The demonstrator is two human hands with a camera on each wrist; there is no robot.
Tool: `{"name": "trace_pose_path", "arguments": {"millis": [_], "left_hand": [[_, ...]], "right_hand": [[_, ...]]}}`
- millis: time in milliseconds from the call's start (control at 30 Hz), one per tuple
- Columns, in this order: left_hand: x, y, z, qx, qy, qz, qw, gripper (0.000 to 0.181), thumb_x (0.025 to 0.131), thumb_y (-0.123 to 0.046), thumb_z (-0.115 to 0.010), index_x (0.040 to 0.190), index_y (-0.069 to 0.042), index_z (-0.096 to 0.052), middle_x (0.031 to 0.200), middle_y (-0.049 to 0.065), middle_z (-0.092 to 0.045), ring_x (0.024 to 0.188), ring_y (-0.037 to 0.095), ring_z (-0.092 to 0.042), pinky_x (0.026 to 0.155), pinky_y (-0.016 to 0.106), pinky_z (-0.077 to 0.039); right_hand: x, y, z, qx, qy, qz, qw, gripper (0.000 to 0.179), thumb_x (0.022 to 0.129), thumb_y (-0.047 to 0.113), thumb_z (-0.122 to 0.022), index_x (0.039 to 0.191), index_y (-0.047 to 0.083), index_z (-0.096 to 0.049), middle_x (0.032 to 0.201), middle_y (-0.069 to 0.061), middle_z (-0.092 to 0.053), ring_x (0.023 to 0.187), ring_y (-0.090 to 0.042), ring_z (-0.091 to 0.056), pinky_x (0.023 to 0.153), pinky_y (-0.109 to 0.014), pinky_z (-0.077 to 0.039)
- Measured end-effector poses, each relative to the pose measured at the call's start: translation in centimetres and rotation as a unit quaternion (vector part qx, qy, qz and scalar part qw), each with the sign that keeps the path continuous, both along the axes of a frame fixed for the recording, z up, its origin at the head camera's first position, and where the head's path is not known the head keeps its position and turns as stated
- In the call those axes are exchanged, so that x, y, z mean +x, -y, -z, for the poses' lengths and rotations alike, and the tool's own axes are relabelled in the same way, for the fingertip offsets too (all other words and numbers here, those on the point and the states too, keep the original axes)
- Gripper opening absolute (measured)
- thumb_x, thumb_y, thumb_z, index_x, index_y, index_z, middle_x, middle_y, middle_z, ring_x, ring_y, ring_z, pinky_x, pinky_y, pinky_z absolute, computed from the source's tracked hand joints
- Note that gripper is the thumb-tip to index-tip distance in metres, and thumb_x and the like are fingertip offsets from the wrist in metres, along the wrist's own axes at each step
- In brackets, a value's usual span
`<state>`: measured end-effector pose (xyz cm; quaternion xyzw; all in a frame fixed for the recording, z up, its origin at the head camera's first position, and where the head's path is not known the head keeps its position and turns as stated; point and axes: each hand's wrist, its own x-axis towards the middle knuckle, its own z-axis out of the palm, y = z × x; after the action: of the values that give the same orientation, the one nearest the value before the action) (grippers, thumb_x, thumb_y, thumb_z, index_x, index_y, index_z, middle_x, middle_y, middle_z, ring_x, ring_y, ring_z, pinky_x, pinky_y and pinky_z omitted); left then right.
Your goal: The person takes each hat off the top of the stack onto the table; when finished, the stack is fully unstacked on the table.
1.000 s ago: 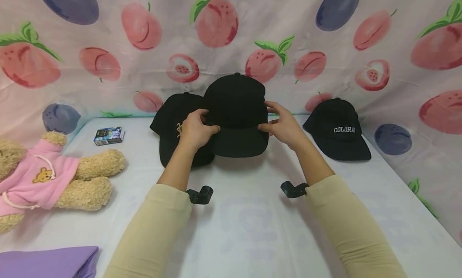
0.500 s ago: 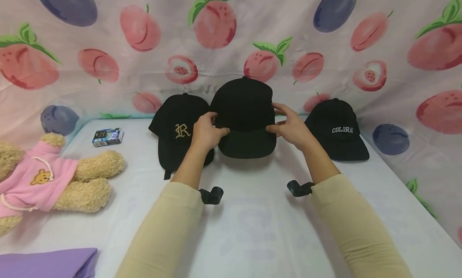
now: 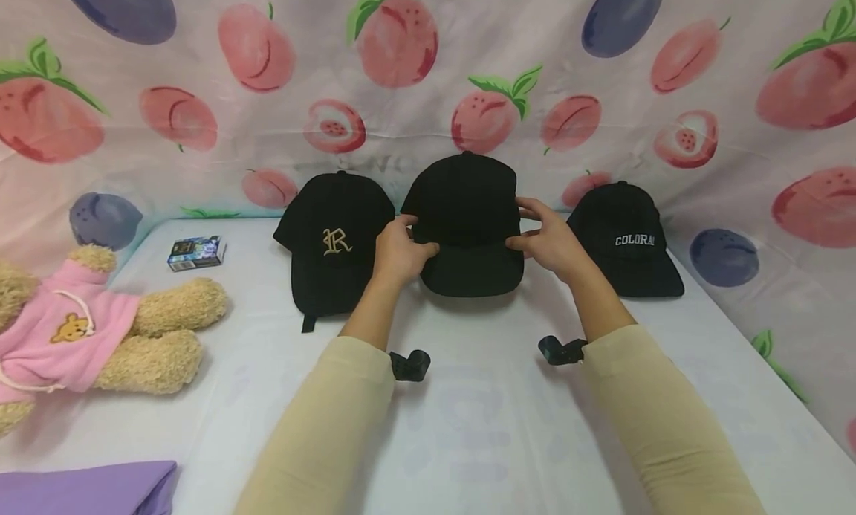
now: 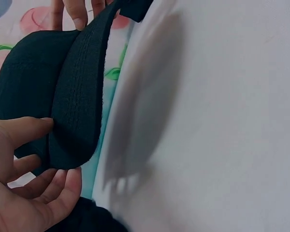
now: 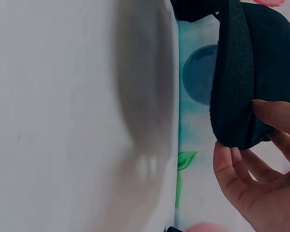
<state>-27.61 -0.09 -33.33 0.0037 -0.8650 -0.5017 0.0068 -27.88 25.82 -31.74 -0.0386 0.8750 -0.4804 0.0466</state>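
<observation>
Both hands hold a plain black cap between them, brim toward me, between two other caps at the back of the table. My left hand grips its left side, thumb on the brim seam and fingers at the brim's edge, as the left wrist view shows. On the opposite side my right hand pinches it the same way. In both wrist views a gap shows between the brim and the tabletop, where its shadow falls. A black cap with a gold R stands left of it, a black cap with white lettering right.
A teddy bear in a pink hoodie lies at the left. Behind it is a small dark blue box. Folded purple cloth sits at the near left corner. A fruit-print curtain hangs behind the white table.
Both hands have carried the plain black cap to the right and slightly down. The cap with the gold R, partly covered before, now shows its whole emblem.
</observation>
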Motion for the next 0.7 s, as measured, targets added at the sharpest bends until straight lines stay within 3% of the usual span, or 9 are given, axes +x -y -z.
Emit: {"name": "trace_pose_path", "arguments": {"millis": [467, 700], "left_hand": [[-0.5, -2.7, 1.4, 0.020, 0.010, -0.002, 0.9997, 0.062, 0.091, -0.017, -0.079, 0.147, -0.006, -0.054, 0.144, 0.018, -0.059, 0.135, 0.034, -0.054, 0.111, 0.046, -0.048], [-0.4, -3.0, 2.5, 0.026, 0.006, -0.011, 0.9996, 0.061, 0.091, -0.015, -0.079, 0.146, -0.005, -0.055, 0.144, 0.018, -0.060, 0.134, 0.033, -0.056, 0.110, 0.045, -0.049]], "right_hand": [[-0.3, -2.2, 0.5, 0.008, -0.011, 0.001, 0.9999, 0.082, 0.096, 0.004, -0.068, 0.165, 0.019, -0.027, 0.167, -0.017, -0.031, 0.127, -0.038, -0.057, 0.092, -0.037, -0.053], [-0.4, -2.5, 1.7, 0.006, 0.000, 0.002, 1.0000, 0.084, 0.094, 0.003, -0.069, 0.165, 0.018, -0.027, 0.168, -0.018, -0.030, 0.129, -0.039, -0.057, 0.096, -0.043, -0.054]]}}
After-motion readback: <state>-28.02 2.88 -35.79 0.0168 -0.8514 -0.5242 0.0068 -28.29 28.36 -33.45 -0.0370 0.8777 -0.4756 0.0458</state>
